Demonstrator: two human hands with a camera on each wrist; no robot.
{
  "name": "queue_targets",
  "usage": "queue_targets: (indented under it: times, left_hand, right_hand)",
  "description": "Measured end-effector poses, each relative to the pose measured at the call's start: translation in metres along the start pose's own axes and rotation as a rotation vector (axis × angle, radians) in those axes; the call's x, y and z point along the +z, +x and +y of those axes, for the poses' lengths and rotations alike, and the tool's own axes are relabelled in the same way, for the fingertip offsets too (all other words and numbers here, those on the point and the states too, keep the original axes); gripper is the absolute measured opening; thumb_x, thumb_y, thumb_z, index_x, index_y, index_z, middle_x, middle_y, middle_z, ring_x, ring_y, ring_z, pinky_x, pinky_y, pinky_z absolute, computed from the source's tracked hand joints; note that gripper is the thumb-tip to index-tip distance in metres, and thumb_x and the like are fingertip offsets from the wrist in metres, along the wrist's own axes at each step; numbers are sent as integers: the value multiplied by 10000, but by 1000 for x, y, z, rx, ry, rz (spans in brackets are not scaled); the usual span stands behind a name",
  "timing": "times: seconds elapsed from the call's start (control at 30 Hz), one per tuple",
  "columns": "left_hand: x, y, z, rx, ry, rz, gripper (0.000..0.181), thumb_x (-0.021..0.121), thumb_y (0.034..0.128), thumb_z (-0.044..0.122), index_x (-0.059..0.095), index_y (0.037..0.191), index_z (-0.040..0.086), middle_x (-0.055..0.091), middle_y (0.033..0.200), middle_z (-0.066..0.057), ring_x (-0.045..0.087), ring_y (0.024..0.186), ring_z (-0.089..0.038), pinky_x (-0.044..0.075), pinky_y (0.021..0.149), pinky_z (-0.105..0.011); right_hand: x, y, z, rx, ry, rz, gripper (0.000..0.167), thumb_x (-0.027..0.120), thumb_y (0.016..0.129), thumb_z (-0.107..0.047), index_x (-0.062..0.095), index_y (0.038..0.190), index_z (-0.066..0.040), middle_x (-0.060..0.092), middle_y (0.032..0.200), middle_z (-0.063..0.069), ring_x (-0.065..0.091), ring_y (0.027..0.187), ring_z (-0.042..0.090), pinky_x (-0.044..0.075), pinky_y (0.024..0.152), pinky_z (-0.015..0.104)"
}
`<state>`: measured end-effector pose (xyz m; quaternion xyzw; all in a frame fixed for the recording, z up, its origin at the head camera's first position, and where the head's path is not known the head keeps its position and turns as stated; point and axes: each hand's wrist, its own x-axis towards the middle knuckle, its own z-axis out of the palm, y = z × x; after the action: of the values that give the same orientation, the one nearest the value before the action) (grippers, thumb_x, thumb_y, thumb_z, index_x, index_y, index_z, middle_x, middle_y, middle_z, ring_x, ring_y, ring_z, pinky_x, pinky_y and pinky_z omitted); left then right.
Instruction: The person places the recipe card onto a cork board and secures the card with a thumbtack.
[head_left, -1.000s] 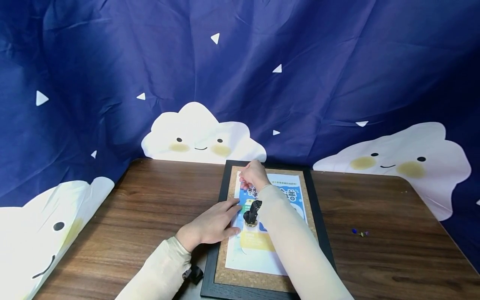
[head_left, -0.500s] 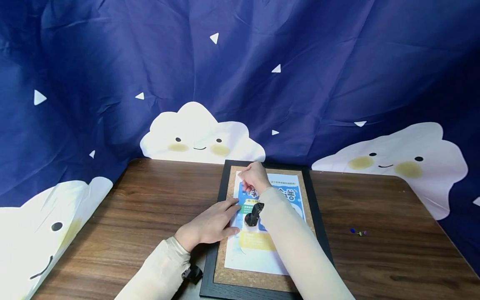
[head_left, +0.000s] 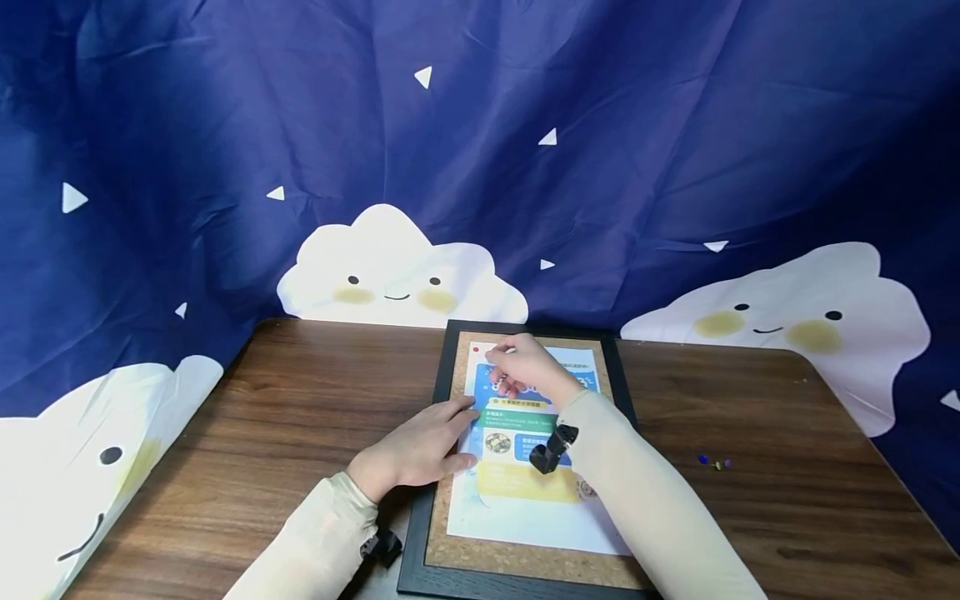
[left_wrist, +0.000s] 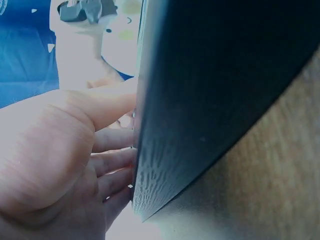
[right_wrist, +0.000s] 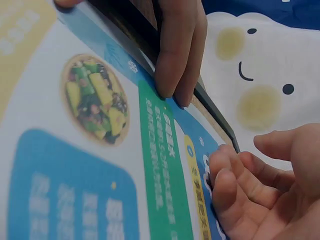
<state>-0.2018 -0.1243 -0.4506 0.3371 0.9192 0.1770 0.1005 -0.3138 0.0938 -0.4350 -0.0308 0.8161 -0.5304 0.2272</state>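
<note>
While the left hand rests straight-fingered on the poster, one corner bears a red pin just left of the loosely curled, empty right hand; loose pins remain rightward.

On the poster, Chinese characters are running down a green band mid-frame in the right wrist view, a yellow strip right of it and a blue box lower left. Blur is leaving their wording uncertain.

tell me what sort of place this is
Possibly an indoor tabletop set up for filming: a cloud-print cloth hangs behind a wooden table, and a framed corkboard bearing a poster lies on it.
</note>
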Motion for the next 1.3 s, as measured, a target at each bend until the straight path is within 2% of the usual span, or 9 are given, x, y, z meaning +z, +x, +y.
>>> queue_targets:
  times: [0.13, 0.27, 0.5, 0.77, 0.9, 1.03, 1.3]
  left_hand:
    - [-8, -4, 10, -21, 32, -16, 661, 676, 1085, 316, 460, 1610, -24, 369, 1726, -211, 402, 1589, -383, 387, 1278, -525]
    - [-8, -3, 10, -25, 53, -19, 665, 680, 1083, 323, 463, 1608, -22, 376, 1725, -208, 413, 1584, -378, 392, 1275, -516]
    - [-10, -3, 11, -29, 53, -24, 680, 684, 1080, 339, 457, 1616, -14, 369, 1730, -203, 402, 1590, -383, 384, 1279, -526]
    - [-7, -4, 10, -30, 37, -19, 693, 681, 1082, 344, 445, 1622, -20, 360, 1734, -202, 398, 1591, -384, 388, 1275, -535]
    - [-6, -4, 10, -30, 32, -17, 688, 681, 1082, 333, 444, 1621, -23, 360, 1733, -207, 398, 1590, -390, 386, 1272, -548]
    - [-6, -4, 9, -28, 34, -19, 688, 681, 1081, 335, 445, 1620, -22, 365, 1730, -205, 403, 1588, -389, 391, 1267, -552]
    - [-7, -5, 10, -27, 44, -18, 679, 680, 1082, 324, 452, 1612, -32, 370, 1727, -214, 400, 1590, -395, 388, 1271, -545]
  right_hand:
    - [-4, -12, 2, -26, -52, -11, 343, 600, 1122, -255, 633, 1354, -5, 769, 928, 146, 680, 628, 171, 572, 575, 266]
    - [-7, -26, 2, -50, -92, -25, 325, 607, 1120, -259, 670, 1314, -6, 760, 933, 140, 685, 640, 181, 578, 586, 275]
    - [-16, -56, 5, -159, -192, -49, 330, 597, 1123, -247, 700, 1302, 11, 755, 925, 126, 697, 679, 205, 598, 610, 306]
    - [-27, -89, 17, -218, -211, -57, 350, 611, 1119, -255, 687, 1324, 18, 762, 923, 97, 692, 714, 206, 597, 645, 320]
    - [-36, -105, 26, -265, -223, -61, 342, 611, 1123, -263, 692, 1284, 28, 754, 920, 110, 693, 730, 244, 590, 642, 327]
    - [-46, -123, 35, -306, -251, -41, 327, 624, 1117, -268, 700, 1258, 16, 751, 932, 116, 692, 751, 278, 595, 652, 330]
    - [-57, -151, 53, -351, -299, 21, 242, 642, 1105, -226, 732, 1187, -17, 728, 901, 87, 671, 735, 266, 575, 633, 286]
